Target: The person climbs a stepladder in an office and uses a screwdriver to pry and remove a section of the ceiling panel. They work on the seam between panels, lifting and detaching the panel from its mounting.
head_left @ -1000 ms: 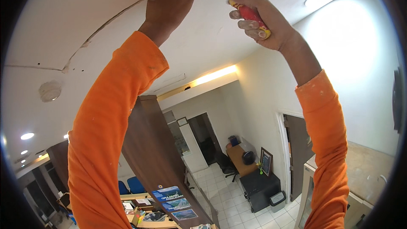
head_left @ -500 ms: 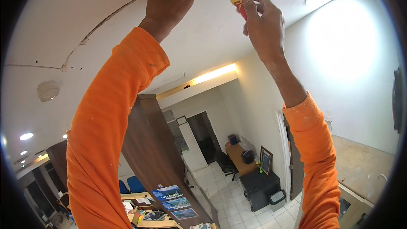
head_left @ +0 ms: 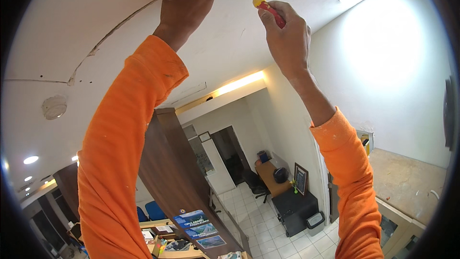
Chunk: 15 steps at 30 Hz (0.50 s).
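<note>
Overhead at left: left hand [head_left: 188, 12], fingers spread against the ceiling [head_left: 225, 33]. Overhead at right: right hand [head_left: 289, 38], fingers grasping a red-and-yellow screwdriver [head_left: 259, 2], tip at the ceiling.

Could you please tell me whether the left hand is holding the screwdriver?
No, the right hand grips the screwdriver, while the left hand is up at the ceiling with its fingers spread.
</note>
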Motion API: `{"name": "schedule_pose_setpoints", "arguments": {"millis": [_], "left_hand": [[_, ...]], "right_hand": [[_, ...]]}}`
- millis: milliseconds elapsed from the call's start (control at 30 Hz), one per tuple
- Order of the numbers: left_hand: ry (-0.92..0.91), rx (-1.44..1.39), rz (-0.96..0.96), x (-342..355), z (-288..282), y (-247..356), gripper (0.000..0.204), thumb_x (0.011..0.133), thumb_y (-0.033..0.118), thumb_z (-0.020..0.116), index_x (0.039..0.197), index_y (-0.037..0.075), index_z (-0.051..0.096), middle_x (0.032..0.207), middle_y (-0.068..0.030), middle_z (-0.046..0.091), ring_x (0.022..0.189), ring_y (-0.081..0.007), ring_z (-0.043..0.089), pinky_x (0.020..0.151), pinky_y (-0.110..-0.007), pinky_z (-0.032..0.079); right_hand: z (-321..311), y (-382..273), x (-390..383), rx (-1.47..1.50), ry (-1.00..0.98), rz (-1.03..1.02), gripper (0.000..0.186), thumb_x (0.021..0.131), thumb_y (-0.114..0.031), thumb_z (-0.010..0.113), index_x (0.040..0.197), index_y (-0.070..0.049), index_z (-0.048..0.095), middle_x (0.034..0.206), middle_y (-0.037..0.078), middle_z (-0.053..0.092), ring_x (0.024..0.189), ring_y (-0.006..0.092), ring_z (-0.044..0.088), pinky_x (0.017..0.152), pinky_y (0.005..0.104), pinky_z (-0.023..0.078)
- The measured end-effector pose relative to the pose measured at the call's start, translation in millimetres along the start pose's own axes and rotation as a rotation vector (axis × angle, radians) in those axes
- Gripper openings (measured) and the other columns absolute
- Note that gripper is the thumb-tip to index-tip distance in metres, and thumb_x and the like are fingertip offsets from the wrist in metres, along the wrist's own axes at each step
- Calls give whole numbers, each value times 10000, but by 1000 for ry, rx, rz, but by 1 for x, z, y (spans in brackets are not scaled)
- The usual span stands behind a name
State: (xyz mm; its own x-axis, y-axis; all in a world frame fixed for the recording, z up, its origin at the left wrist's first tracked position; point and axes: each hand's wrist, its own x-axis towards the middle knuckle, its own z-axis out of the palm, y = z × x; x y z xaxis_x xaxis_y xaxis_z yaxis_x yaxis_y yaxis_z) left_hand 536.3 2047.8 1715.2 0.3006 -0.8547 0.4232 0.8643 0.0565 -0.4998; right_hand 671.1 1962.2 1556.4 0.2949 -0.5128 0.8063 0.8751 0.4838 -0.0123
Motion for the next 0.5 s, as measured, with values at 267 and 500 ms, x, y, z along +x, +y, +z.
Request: {"name": "schedule_pose_setpoints", "arguments": {"millis": [267,500], "left_hand": [[71,19,-7,-4,6,-3,1083,879,445,795,1706,206,137,1720,-287,55,1578,-523,48,1205,-752,86],[17,-47,-12,-7,0,0,1051,893,426,785,1705,228,148,1729,-257,49,1590,-499,8,1203,-756,101]], "right_hand": [[-23,14,24,1417,-548,984,353,1007,-263,674,1146,57,621,866,33,566,454,59,329,398,227,268],[-5,-12,3,146,-239,299,326,1007,-277,600,993,45,655,709,110,644,586,230,589,538,359,457]]}}
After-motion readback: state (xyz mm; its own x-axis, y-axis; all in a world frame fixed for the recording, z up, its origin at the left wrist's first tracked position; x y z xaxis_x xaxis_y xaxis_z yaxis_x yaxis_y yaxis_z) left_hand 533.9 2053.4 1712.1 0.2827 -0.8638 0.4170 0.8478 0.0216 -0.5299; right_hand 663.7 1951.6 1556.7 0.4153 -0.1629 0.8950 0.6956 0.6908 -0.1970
